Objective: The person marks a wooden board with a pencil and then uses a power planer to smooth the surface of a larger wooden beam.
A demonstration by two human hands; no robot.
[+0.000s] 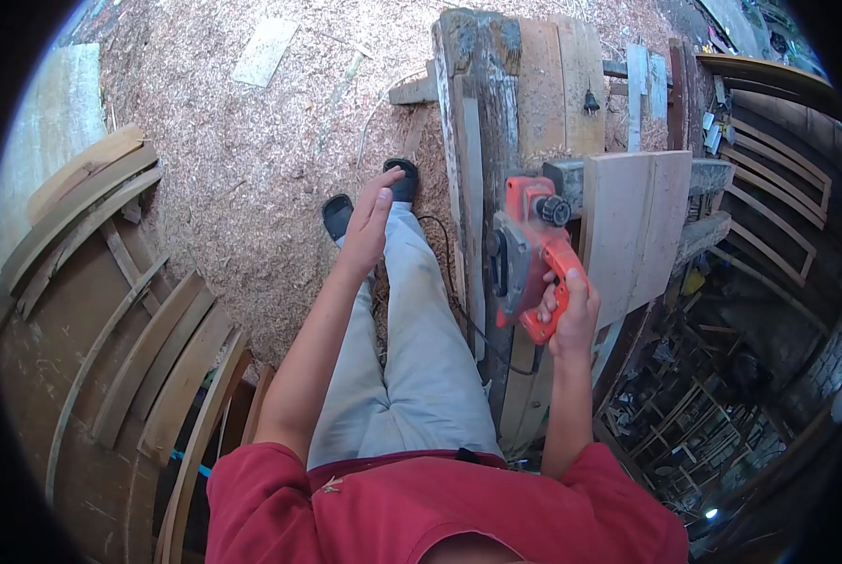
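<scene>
Right hand point(579, 305): wrapped round planer point(526, 249) handle point(562, 256), apparently shaped for 1-handed control | planer: over bench point(539, 89), left of pale board point(628, 226), contact unclear | left hand point(372, 224): empty, fingers extended, perhaps for balance

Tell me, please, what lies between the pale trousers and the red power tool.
Between the trousers and the red power tool, the head view shows wood shavings, a black cable and the bench edge.
</scene>
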